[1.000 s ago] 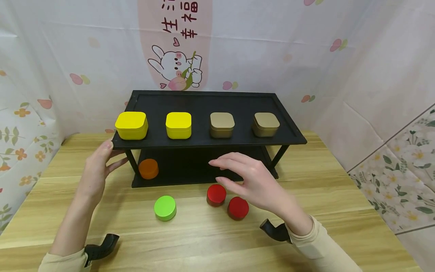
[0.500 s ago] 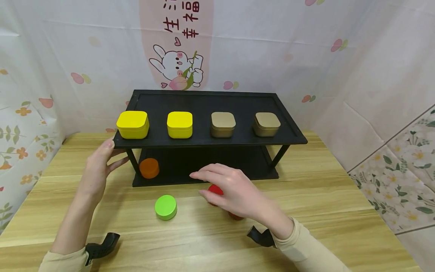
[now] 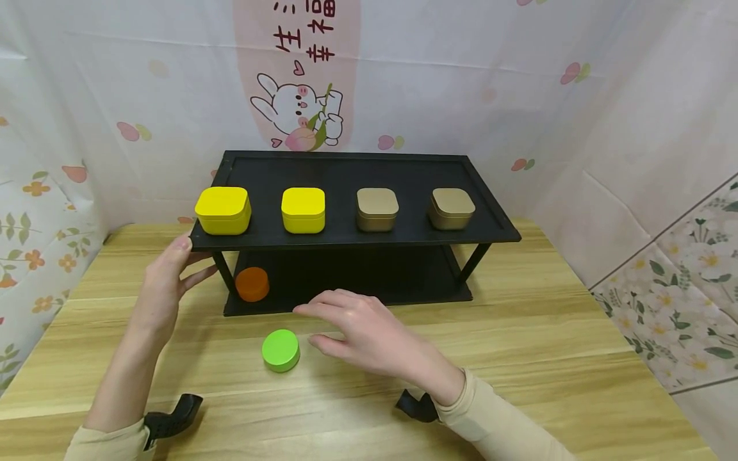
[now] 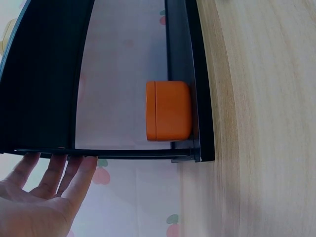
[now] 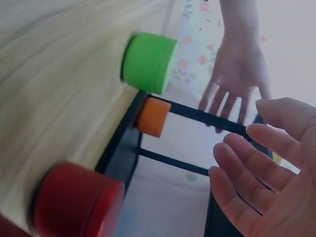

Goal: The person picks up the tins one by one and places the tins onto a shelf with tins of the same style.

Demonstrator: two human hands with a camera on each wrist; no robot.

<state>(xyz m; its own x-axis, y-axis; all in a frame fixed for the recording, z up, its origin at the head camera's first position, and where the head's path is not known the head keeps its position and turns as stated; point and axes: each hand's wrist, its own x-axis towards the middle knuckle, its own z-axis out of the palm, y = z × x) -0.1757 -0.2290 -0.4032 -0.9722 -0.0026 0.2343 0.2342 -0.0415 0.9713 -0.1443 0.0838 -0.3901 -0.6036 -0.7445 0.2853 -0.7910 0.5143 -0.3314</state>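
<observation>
My left hand touches the left end of a black two-tier shelf; in the left wrist view its straight fingers rest along the shelf's side edge. My right hand hovers over the table, relaxed and holding nothing, just right of a small round green lidded box. In the right wrist view, that green box and a round red box stand apart from the fingers. The head view hides the red boxes behind the right hand. A round orange box stands at the left end of the lower tier.
Along the top tier stand two yellow boxes and two tan boxes with rounded corners. A wooden table lies under everything. Patterned cloth hangs behind and at the sides.
My right hand has moved left across the table, past and over the two red boxes, closer to the green box. The left hand stays at the shelf's left end.
</observation>
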